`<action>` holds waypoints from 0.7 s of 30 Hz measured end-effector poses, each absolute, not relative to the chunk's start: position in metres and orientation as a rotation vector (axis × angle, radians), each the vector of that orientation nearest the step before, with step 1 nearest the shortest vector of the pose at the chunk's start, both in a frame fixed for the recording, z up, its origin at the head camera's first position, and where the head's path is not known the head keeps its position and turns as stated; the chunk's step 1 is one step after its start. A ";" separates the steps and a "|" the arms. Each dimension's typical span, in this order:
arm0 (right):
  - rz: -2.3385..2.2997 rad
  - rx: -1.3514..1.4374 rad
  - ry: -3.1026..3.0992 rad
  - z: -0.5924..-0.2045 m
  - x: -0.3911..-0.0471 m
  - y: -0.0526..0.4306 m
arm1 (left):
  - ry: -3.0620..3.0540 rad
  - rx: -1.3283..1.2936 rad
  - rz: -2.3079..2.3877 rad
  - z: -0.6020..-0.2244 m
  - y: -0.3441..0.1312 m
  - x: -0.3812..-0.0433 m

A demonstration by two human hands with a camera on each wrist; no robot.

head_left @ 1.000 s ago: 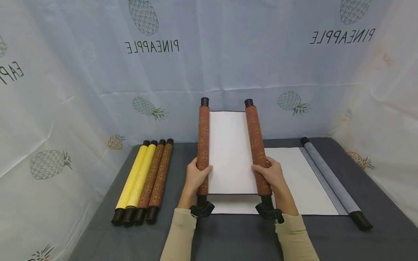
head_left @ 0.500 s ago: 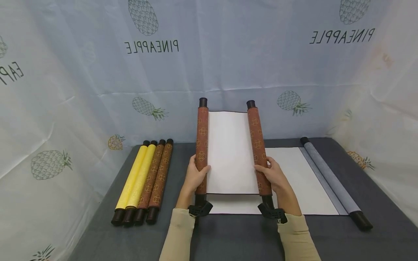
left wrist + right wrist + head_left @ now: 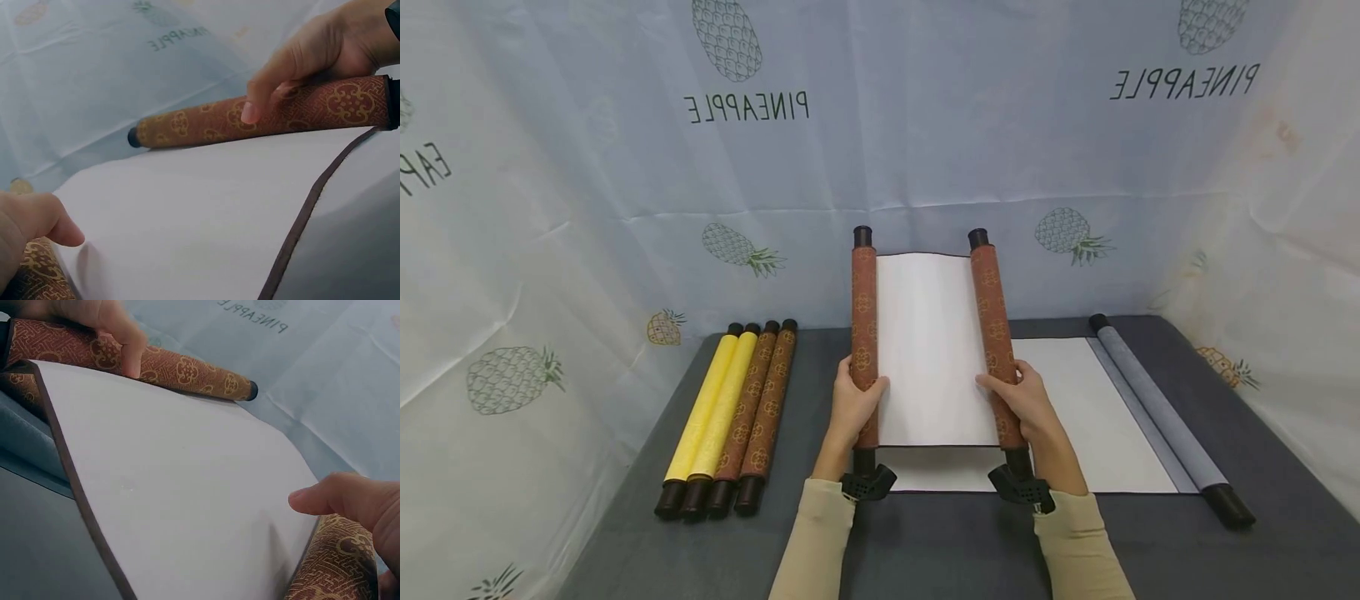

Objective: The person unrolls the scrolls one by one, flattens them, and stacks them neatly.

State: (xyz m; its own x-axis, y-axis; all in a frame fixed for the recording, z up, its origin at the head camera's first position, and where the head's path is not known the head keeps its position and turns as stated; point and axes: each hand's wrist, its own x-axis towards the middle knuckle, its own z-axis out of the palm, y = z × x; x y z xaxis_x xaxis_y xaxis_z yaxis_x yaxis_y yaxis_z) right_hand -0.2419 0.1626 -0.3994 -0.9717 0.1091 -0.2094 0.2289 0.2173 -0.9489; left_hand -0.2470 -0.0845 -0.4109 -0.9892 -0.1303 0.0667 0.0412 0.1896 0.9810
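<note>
A brown patterned scroll is held up above the table, partly unrolled, with white paper (image 3: 932,350) spanning its two rolls. My left hand (image 3: 852,408) grips the left roll (image 3: 864,308) low down, thumb over the paper's edge. Around the lower part of the right roll (image 3: 992,308) my right hand (image 3: 1026,404) is wrapped, its thumb lying on the front. In the left wrist view, the right hand's fingers (image 3: 262,94) curl over the far roll (image 3: 194,125). The right wrist view shows the left hand (image 3: 112,325) on its roll and the right thumb (image 3: 312,499) against the paper.
Behind the held scroll lies a grey scroll (image 3: 1161,400) with white paper (image 3: 1097,417) spread on the dark table (image 3: 940,550). At left, two yellow scrolls (image 3: 724,400) and two brown scrolls (image 3: 767,408) lie side by side. A pineapple-print curtain (image 3: 925,125) hangs behind.
The two rolls have moved slightly apart, so a little more white paper shows between them than a second ago. Both hands keep their grip.
</note>
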 end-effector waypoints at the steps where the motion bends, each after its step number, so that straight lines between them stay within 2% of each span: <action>1: -1.875 0.334 2.378 -0.399 -0.242 0.163 | -2.316 0.087 -1.911 -0.411 -0.085 -0.247; 21: -1.816 0.342 2.398 -0.399 -0.239 0.172 | -2.363 0.120 -1.881 -0.410 -0.094 -0.246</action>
State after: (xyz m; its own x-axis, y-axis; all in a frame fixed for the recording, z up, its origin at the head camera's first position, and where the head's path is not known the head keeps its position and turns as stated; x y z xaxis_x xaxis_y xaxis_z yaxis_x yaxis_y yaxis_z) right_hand -0.2391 0.1719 -0.3989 -0.9680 0.1103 -0.2256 0.2470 0.2575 -0.9342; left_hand -0.2461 -0.0942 -0.4104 -0.9898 -0.1358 0.0437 0.0121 0.2251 0.9743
